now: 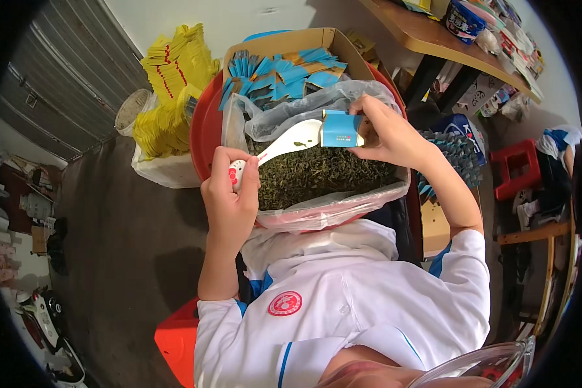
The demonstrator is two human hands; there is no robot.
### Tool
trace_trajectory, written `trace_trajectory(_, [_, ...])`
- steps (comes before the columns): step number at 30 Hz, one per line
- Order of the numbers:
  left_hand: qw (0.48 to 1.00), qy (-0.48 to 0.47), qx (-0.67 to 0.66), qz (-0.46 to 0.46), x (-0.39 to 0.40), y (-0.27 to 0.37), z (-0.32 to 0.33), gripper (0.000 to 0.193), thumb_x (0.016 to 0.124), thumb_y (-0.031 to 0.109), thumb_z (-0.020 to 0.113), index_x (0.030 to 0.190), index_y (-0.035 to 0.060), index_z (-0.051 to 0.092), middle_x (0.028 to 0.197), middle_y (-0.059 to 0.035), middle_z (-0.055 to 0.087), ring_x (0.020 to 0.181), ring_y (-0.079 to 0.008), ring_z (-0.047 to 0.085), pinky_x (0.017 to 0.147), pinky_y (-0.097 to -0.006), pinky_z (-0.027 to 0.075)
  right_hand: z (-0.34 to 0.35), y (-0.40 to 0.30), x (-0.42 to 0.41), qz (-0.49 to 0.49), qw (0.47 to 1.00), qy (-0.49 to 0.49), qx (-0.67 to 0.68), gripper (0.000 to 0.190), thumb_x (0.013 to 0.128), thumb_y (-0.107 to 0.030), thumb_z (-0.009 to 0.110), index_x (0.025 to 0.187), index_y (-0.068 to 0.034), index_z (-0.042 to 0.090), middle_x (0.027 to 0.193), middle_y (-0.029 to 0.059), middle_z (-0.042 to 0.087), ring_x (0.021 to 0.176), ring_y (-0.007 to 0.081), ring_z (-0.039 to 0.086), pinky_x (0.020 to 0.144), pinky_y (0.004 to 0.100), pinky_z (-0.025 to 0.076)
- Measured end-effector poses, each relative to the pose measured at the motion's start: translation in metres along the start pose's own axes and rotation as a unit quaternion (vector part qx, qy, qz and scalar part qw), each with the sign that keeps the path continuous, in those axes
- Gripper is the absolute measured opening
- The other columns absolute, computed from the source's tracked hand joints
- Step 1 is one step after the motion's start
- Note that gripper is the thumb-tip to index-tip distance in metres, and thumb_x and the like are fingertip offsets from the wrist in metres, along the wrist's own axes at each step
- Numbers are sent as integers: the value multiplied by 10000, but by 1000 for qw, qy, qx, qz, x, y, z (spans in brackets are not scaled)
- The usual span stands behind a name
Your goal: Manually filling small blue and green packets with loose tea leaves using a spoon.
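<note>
My left hand (pixel 233 194) grips the decorated handle of a white spoon (pixel 296 138). A few bits of dried leaf lie in the spoon's bowl, and its tip meets a small blue packet (pixel 340 129). That packet is held by its far end between the thumb and fingers of my right hand (pixel 385 131). Below both hands, a box lined with clear plastic (pixel 315 216) holds a mass of dried dark green leaves (pixel 320 174). Behind it, many blue and brown packets (pixel 291 72) lie in a cardboard box (pixel 315 36).
Stacked yellow packets (pixel 167 111) stand at the left on a white foam box (pixel 165 169), beside a white bucket (pixel 132 109). More blue packets (pixel 451 160) lie at the right. A wooden table (pixel 446 43) is at upper right; a person (pixel 548 174) sits near a red stool (pixel 516 169).
</note>
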State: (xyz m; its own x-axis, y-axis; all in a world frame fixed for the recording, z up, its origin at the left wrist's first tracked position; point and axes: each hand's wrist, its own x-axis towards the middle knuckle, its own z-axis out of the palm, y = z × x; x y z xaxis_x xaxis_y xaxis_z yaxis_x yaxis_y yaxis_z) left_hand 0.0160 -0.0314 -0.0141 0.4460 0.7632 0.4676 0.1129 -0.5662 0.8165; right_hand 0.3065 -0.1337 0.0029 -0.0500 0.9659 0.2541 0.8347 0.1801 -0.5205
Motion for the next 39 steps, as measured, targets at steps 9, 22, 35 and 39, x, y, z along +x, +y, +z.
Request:
trace_trajectory(9, [991,-129,5,44,7,1,38,65,984,64,594,974,35,536,638,-88,575,546,-155,580,516,-317,428,43,4,0,-99,994,-45,23,625,711,-92,816,1239,-25,489,1171,150,553,1060,364,571,874,401,519])
trace_trajectory(22, [986,-133,-6,96,15,11,81,73,981,38,577,1019,26,516,772,-197,626,705,-418,640,620,-397,497,33,1,-18,-87,992,3,-89,558,685,-123,760,1190,-18,546,1080,146,564,1046,361,562,906,444,490])
trace_trajectory(35, [965,-112,221,82,23,10,2,63,963,49,579,1014,40,543,845,-208,642,787,-412,652,663,-487,484,24,9,-28,-50,996,74,18,432,732,-21,721,1137,-13,569,1075,146,580,1016,351,594,873,382,500])
trace_trajectory(39, [903,-206,287,247,30,-23,28,77,875,14,582,928,39,532,760,-162,601,769,-344,625,693,-443,526,15,-5,-26,-47,994,95,41,464,725,-20,729,1167,-23,588,1131,128,601,1064,317,604,915,371,499])
